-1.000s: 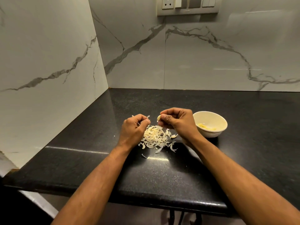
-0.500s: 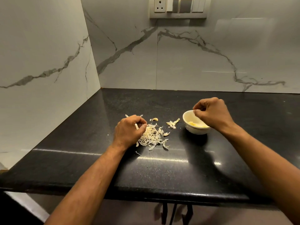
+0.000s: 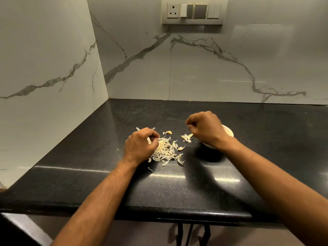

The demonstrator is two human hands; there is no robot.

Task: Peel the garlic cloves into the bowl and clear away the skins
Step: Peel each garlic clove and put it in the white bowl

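Black countertop (image 3: 177, 189); marble wall (image 3: 204, 68); switch panel (image 3: 192, 12).

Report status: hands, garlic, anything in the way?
Left hand pinching a skin at the skin pile. Right hand curled, empty, beside bowl. One clove loose on counter. Nothing blocking.

Domestic kitchen, corner of a worktop (image 3: 177, 189). Evidence: polished black speckled-stone worktop w/ rounded front edge; white marble-look wall panels (image 3: 204, 68) w/ grey veining, meeting at a corner at left rear, i.e. a splashback; wall-mounted switch plate (image 3: 192, 13) w/ a three-pin socket & rocker switches above the splashback; food prep on the surface, viz. heap of papery garlic skins (image 3: 166, 151) & a small white bowl (image 3: 229, 134) partly behind a forearm
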